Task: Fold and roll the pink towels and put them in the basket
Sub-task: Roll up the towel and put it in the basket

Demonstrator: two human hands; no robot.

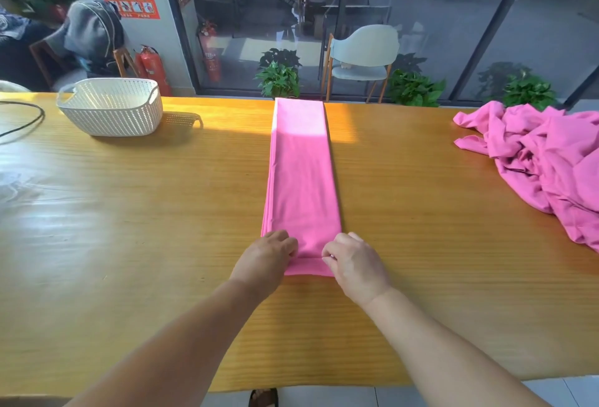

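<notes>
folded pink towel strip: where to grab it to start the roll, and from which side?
Grip the near short end of the folded pink towel, coming from the person's edge of the table. The strip runs lengthwise away, and that end is already turned over, with the left hand and right hand pinching its two corners.

1. Wooden table (129,244), grain running left-right; sunlit band along far edge.
2. Folded pink towel strip (301,179) lies flat at centre, running from near to far edge.
3. White basket (111,107): far left of strip.
4. Crumpled pink towels (544,160): right of strip.
5. Black cable (26,121): left of basket.
</notes>
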